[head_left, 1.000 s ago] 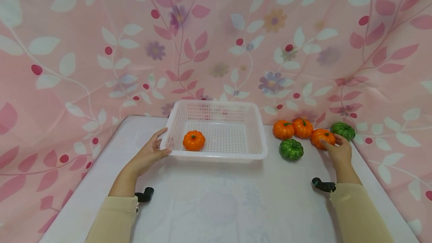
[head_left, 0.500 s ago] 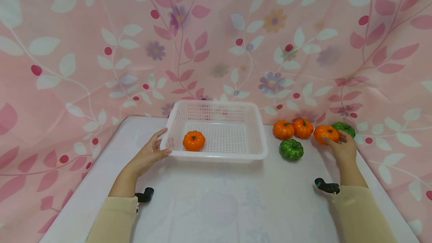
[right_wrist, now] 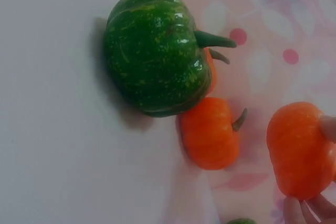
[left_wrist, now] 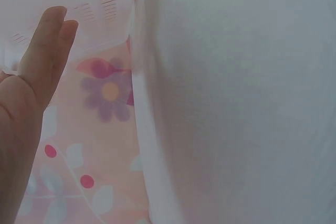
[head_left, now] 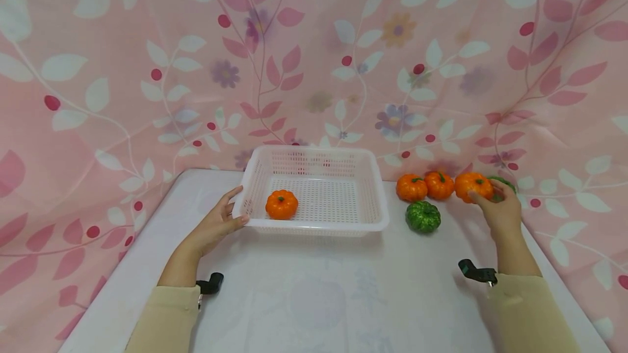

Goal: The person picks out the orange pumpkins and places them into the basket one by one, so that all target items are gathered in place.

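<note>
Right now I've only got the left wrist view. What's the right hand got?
Observer: An orange pumpkin, gripped between thumb and fingers of the right hand.
Operator: I see part of the basket, not what's in it. Contents?
Observer: One second orange pumpkin, toward the left of the side nearest the person.
Operator: Anything green about?
Observer: Yes, a green pumpkin on the table, to the basket's right.

The right hand and held pumpkin mostly hide a green pumpkin; the left wrist view crops the basket.
</note>
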{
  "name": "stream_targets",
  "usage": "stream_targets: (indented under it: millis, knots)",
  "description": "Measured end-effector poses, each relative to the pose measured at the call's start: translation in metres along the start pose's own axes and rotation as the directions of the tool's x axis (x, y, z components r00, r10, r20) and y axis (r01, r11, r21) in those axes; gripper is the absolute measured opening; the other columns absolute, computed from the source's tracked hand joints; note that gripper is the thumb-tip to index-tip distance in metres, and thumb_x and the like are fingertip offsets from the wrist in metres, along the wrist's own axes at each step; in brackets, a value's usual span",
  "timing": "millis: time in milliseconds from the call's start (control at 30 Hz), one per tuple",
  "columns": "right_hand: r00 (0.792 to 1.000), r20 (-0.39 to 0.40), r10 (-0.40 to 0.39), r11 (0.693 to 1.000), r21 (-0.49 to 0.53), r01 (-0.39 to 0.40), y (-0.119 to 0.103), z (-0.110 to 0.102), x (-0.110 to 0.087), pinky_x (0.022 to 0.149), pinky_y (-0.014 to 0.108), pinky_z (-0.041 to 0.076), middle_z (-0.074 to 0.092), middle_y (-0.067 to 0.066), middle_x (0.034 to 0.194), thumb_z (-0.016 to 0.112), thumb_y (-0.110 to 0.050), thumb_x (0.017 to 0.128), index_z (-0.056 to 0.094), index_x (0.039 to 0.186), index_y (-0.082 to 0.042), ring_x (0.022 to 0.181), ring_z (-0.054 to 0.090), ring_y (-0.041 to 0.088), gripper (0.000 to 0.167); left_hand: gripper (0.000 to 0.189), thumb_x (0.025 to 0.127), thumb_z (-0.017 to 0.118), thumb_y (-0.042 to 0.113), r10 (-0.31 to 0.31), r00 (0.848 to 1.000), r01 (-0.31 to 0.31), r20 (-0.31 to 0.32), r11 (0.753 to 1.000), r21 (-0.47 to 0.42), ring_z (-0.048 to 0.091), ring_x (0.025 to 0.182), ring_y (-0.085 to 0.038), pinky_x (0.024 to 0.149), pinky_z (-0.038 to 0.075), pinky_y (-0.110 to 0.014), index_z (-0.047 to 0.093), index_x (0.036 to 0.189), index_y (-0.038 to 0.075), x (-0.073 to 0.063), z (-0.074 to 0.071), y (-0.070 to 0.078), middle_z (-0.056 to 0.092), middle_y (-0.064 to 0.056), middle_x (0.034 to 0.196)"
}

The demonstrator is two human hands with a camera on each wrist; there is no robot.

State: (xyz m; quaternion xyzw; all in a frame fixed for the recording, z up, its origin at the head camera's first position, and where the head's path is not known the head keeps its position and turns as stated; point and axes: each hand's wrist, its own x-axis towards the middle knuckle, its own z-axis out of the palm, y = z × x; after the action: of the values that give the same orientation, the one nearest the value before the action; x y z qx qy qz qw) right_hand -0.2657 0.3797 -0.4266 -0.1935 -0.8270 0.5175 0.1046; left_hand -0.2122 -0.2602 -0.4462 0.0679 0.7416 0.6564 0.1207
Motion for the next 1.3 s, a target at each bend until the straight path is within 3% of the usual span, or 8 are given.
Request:
stream_targets:
  millis: [333,400,633,1300]
  knots:
    - [0.995,0.059,-0.082,0.995,-0.05,0.085,-0.03,0.004,-0.018,0.103,0.037,0.047,0.029,0.021,0.158,0.067,-0.047,0.093,0.032,0.158,-0.017,0.127,0.041,0.035,0.08,0.09,0.095,0.068,0.011,0.01,1.0,-0.01,0.003,1.0,-0.008,0.056,0.112,-0.02,0.093,0.047,-0.021,0.009,0.161,0.025,0.0,-0.001,-0.001,0.037,-0.024,0.151]
    - [0.992,0.086,-0.09,0.994,-0.05,0.095,-0.037,0.006,-0.021,0.106,0.045,0.043,0.027,0.02,0.159,0.067,-0.048,0.093,0.03,0.158,-0.018,0.132,0.038,0.038,0.081,0.089,0.095,0.068,0.011,0.012,1.0,-0.012,0.003,1.0,-0.008,0.056,0.112,-0.02,0.093,0.047,-0.021,0.009,0.161,0.025,0.0,-0.001,-0.002,0.037,-0.024,0.151]
    - [0.98,0.136,-0.146,0.988,-0.02,0.15,-0.062,0.017,-0.033,0.108,0.054,0.039,0.026,0.02,0.159,0.068,-0.046,0.093,0.03,0.158,-0.019,0.136,0.036,0.04,0.081,0.089,0.096,0.067,0.01,0.013,1.0,-0.013,0.006,1.0,-0.014,0.057,0.112,-0.019,0.093,0.047,-0.021,0.008,0.161,0.025,0.0,-0.001,-0.002,0.037,-0.025,0.151]
    - [0.93,0.247,-0.272,0.959,-0.003,0.282,-0.109,0.045,-0.063,0.106,0.061,0.037,0.03,0.019,0.157,0.071,-0.051,0.089,0.033,0.156,-0.016,0.14,0.032,0.042,0.085,0.091,0.094,0.07,0.014,0.007,1.0,-0.007,0.001,1.0,-0.009,0.054,0.115,-0.023,0.094,0.047,-0.021,0.009,0.161,0.025,0.0,-0.001,-0.002,0.036,-0.024,0.152]
